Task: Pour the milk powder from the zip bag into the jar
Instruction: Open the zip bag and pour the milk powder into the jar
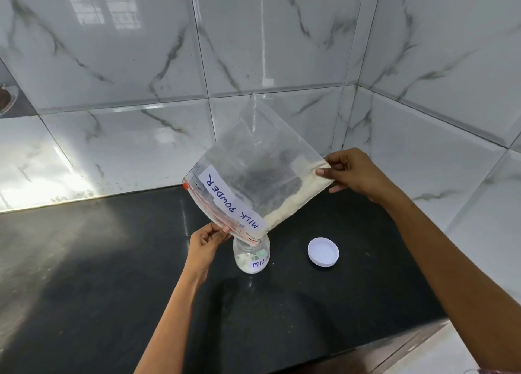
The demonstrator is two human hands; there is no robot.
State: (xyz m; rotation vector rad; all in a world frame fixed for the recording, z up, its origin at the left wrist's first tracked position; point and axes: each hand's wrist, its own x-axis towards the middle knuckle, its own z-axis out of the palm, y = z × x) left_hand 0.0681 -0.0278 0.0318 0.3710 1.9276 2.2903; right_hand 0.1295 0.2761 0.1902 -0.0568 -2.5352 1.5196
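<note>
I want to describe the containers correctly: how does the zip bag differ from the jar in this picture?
The zip bag is held tilted in the air by the left hand and right hand; the jar stands upright on the counter. The bag is soft, flat and far larger; the jar is small and rigid. Both are clear, hold white powder and carry a handwritten label.

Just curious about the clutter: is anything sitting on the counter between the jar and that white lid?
No. In the head view, only bare black counter lies between the jar and the white lid.
</note>
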